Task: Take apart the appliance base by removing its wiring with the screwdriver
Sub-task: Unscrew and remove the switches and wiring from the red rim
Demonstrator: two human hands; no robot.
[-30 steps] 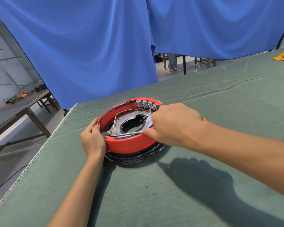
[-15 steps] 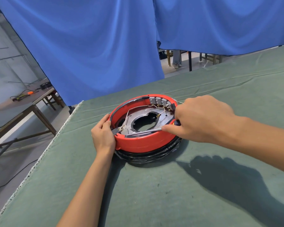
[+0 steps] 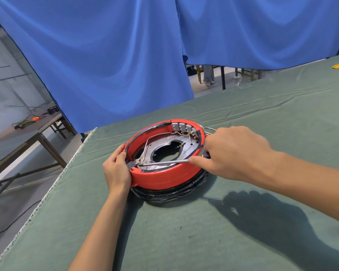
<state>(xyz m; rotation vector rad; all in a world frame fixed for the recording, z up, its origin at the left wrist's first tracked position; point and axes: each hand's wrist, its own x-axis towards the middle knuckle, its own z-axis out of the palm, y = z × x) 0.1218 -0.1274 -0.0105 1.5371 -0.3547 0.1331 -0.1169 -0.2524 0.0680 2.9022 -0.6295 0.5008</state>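
We see the red appliance base (image 3: 165,178) near the table's (image 3: 243,241) ten-o'clock corner, lying open side up on green cloth. Our right hand (image 3: 231,153), at the base's three o'clock, grips the screwdriver (image 3: 164,163), whose shaft crosses the metal plate (image 3: 164,142) to a wire terminal at nine o'clock. Our left hand (image 3: 116,169) clasps the rim there. Blue curtains (image 3: 106,65) hang at twelve o'clock.

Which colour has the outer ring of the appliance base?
Red ring, seen in the head view.
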